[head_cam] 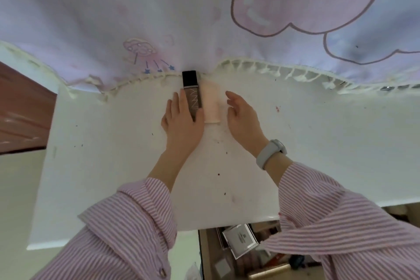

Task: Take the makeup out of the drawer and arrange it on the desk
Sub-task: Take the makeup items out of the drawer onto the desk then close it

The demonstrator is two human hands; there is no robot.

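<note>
Two makeup items lie on the white desk [318,143], side by side and touching, up against the fringed edge of the pastel cloth [136,18] that hangs behind it. One is a dark foundation bottle [193,100] with a black cap at its far end; the other is a pale pink tube [211,107] just to the right of the bottle. Both lie lengthwise, pointing away from the person.

Two hands are in view. The left hand [181,123] lies flat beside the bottle, fingers straight and together, its inner fingers touching the bottle's left side and near end; nothing is clasped, so its grip is released. The right hand [243,118] stands on edge just right of the pink tube, fingers extended and loosely spread, also with a released grip; whether it touches the tube cannot be told.

One pale watch [271,153] sits on the right wrist, and two pink striped sleeves [127,223] cover the forearms.

The bottle's lettering is too blurred to read, and the left hand covers its near end. The tube's outline fades into the desk. Below the desk's near edge, an open drawer [241,254] shows between the sleeves, its jumbled contents largely hidden and hard to identify apart from one white card or box [241,240].
</note>
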